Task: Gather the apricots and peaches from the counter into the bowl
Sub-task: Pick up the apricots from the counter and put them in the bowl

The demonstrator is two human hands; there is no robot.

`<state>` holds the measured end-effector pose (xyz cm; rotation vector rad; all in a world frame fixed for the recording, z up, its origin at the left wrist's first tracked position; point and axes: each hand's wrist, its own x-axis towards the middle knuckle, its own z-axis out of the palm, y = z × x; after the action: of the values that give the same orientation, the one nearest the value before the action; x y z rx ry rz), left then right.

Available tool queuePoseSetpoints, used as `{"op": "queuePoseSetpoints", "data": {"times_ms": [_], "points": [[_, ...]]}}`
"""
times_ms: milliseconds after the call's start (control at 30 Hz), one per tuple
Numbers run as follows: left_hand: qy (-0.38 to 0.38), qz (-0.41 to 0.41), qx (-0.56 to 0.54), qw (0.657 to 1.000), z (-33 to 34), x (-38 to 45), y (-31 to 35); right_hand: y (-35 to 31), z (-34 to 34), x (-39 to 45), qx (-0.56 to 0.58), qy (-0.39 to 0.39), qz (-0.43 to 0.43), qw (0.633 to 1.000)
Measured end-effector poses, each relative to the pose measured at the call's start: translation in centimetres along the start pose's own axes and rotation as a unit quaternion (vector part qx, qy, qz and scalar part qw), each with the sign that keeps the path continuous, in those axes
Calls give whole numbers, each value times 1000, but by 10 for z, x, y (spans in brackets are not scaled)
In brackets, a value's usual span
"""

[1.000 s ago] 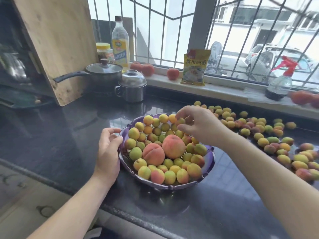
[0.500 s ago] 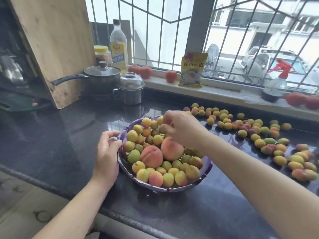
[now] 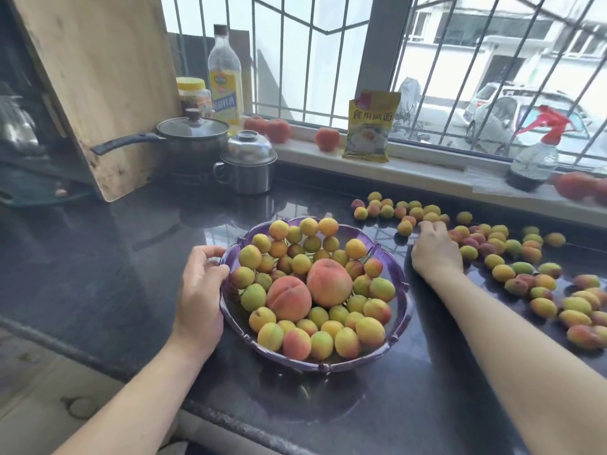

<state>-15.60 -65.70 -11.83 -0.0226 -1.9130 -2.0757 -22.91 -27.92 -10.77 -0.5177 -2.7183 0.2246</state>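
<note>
Several apricots (image 3: 588, 336) blur at right; right hand (image 3: 435, 254) hides its fingertips.

Dark polished stone counter (image 3: 98, 257) below a barred window (image 3: 328, 60) w/ pale sill (image 3: 427, 178); bright daylight, parked cars (image 3: 512, 116) outside. Tall wooden board (image 3: 98, 77) leans at left.

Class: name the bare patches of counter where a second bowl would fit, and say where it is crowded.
Bare: left of the purple bowl, out to the cutting board; also in front, toward the counter edge. Crowded: right of the bowl, loose apricots around the right hand.
</note>
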Motion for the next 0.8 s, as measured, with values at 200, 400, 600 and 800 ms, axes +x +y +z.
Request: {"op": "queuePoseSetpoints", "data": {"times_ms": [200, 400, 600, 800], "points": [[3, 7, 0, 1000, 0, -1, 1, 1, -10, -4, 128, 42, 6, 991], [6, -3, 25, 1000, 2, -2, 2, -68, -94, -36, 315, -22, -125, 941], [2, -7, 2, 1000, 3, -5, 9, -150, -81, -74, 55, -97, -341, 933], [-1, -18, -4, 1000, 1, -4, 9, -157, -64, -73, -32, -73, -411, 908]]}}
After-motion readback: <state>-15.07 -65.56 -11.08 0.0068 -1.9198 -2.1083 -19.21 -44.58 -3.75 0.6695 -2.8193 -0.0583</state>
